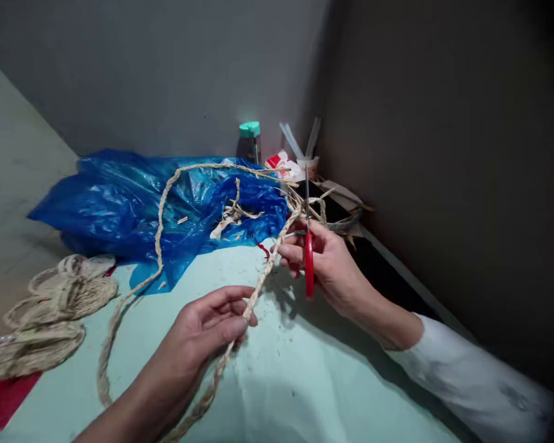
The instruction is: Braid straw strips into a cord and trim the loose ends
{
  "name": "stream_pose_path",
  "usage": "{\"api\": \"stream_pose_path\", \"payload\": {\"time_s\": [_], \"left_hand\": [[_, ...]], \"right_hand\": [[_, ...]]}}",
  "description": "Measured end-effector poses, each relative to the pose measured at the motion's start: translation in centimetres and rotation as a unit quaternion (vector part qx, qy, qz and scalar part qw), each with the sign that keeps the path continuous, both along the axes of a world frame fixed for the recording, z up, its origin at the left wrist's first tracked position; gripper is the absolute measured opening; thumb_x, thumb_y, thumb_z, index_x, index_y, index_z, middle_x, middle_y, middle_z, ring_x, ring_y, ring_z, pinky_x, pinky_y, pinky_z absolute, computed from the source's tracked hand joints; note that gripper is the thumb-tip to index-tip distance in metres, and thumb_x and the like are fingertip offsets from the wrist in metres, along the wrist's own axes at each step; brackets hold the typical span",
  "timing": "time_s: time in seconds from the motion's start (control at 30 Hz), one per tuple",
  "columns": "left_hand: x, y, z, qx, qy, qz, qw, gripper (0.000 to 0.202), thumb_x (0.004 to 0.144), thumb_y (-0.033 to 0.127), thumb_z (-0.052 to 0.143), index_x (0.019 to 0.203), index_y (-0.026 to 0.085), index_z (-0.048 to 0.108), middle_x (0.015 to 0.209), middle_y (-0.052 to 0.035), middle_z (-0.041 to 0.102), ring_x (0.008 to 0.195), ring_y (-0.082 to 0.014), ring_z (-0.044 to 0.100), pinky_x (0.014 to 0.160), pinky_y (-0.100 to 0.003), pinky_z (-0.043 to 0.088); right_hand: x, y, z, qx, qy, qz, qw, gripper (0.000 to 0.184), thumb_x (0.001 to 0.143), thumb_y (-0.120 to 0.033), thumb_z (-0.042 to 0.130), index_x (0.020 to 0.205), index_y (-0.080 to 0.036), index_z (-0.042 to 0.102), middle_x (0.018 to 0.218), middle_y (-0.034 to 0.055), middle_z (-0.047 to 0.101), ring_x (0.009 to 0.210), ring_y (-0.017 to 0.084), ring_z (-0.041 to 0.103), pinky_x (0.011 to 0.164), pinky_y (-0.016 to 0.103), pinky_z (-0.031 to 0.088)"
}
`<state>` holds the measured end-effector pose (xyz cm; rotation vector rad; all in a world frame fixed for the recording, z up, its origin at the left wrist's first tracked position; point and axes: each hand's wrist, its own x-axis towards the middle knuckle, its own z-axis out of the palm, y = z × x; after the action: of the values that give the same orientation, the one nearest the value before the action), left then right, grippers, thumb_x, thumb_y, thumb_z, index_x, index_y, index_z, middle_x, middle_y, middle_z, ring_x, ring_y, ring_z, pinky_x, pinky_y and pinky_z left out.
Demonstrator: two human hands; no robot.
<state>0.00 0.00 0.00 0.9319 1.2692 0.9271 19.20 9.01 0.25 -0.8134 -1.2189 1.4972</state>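
A tan braided rope [159, 212] loops over the pale green surface [305, 381] and a blue plastic bag. My left hand [207, 329] pinches the braid between thumb and fingers at the lower middle. My right hand [325, 255], in a white sleeve, grips red-handled scissors [309, 258] with the blades pointing up beside the braid's frayed end [300, 206]. The braid runs taut between my two hands. Loose fibre strands stick out around the scissor blades.
A crumpled blue plastic bag [120, 203] lies behind the hands with fibre scraps on it. Coils of braided rope [50, 314] sit at the left edge. A dark bottle with a green cap [249, 143], a red-and-white packet and a cup with sticks [305, 157] stand by the wall corner.
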Motion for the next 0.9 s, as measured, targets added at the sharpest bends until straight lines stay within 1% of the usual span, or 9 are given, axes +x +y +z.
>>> {"api": "stream_pose_path", "payload": {"time_s": [0.13,0.2,0.27,0.33,0.43,0.5,0.57,0.7,0.9], "left_hand": [[-0.1,0.4,-0.3,-0.014,-0.013,0.039,0.999,0.030,0.077,0.024,0.074,0.105,0.016,0.068,0.085,-0.0044,0.067,0.073,-0.0119,0.057,0.064,-0.020,0.043],[-0.3,0.6,-0.2,-0.019,-0.050,0.058,0.997,0.031,0.075,0.021,0.076,0.105,0.016,0.067,0.084,-0.0042,0.067,0.071,-0.0109,0.058,0.064,-0.019,0.044],[-0.4,0.8,-0.1,-0.021,-0.084,0.077,0.993,0.032,0.074,0.018,0.077,0.104,0.016,0.067,0.084,-0.0045,0.068,0.070,-0.0103,0.059,0.066,-0.019,0.047],[-0.5,1.0,0.2,-0.012,-0.110,0.095,0.989,0.030,0.074,0.016,0.078,0.102,0.015,0.067,0.083,-0.0044,0.068,0.068,-0.0089,0.060,0.065,-0.017,0.048],[-0.7,1.2,0.6,0.008,-0.150,0.120,0.981,0.026,0.072,0.012,0.078,0.097,0.013,0.069,0.079,-0.0038,0.067,0.063,-0.0069,0.058,0.062,-0.015,0.049],[-0.9,1.3,0.8,0.013,-0.167,0.138,0.976,0.024,0.072,0.009,0.077,0.095,0.013,0.069,0.079,-0.0043,0.067,0.063,-0.0070,0.059,0.063,-0.015,0.051],[-1.0,1.4,0.8,0.010,-0.179,0.153,0.972,0.022,0.074,0.006,0.074,0.094,0.013,0.070,0.081,-0.0046,0.067,0.064,-0.0072,0.060,0.064,-0.016,0.053],[-1.1,1.4,0.7,0.003,-0.198,0.145,0.969,0.019,0.076,0.004,0.070,0.094,0.011,0.071,0.084,-0.0050,0.066,0.064,-0.0066,0.059,0.064,-0.015,0.053],[-1.2,1.5,0.6,-0.009,-0.213,0.144,0.966,0.021,0.072,-0.001,0.068,0.089,0.011,0.071,0.078,-0.0056,0.065,0.062,-0.0085,0.060,0.063,-0.017,0.054]], "right_hand": [[0.2,-0.3,-0.2,0.015,-0.046,-0.013,0.999,0.035,0.076,-0.034,0.075,0.098,-0.019,0.053,0.079,-0.0022,0.064,0.057,0.008,0.057,0.050,0.019,0.045],[0.3,-0.3,-0.2,0.040,-0.101,-0.010,0.994,0.030,0.081,-0.038,0.070,0.095,-0.020,0.051,0.080,-0.0008,0.065,0.058,0.010,0.058,0.051,0.021,0.044],[0.4,-0.4,-0.2,0.087,-0.184,0.000,0.979,0.026,0.084,-0.040,0.066,0.088,-0.020,0.050,0.076,-0.0015,0.064,0.058,0.011,0.057,0.051,0.021,0.042],[0.4,-0.6,-0.3,0.150,-0.281,0.018,0.948,0.025,0.084,-0.038,0.065,0.081,-0.021,0.048,0.067,-0.0040,0.057,0.056,0.010,0.050,0.051,0.021,0.037],[0.2,-1.0,-0.7,0.243,-0.366,0.070,0.896,0.021,0.085,-0.033,0.063,0.083,-0.022,0.046,0.058,-0.0076,0.046,0.051,0.009,0.038,0.052,0.021,0.032],[0.0,-1.3,-0.9,0.298,-0.384,0.094,0.869,0.016,0.086,-0.027,0.059,0.087,-0.022,0.044,0.059,-0.0074,0.045,0.052,0.010,0.037,0.054,0.022,0.030],[0.0,-1.5,-1.2,0.340,-0.411,0.098,0.840,0.013,0.085,-0.021,0.054,0.088,-0.021,0.041,0.065,-0.0047,0.049,0.056,0.011,0.042,0.056,0.023,0.030],[-0.1,-1.6,-1.2,0.366,-0.491,0.098,0.785,0.012,0.080,-0.016,0.048,0.086,-0.021,0.039,0.072,0.0000,0.057,0.061,0.015,0.049,0.057,0.026,0.028],[-0.2,-2.0,-1.3,0.420,-0.568,0.073,0.704,0.010,0.075,-0.022,0.049,0.083,-0.021,0.043,0.066,0.0006,0.057,0.057,0.016,0.049,0.054,0.030,0.018]]}}
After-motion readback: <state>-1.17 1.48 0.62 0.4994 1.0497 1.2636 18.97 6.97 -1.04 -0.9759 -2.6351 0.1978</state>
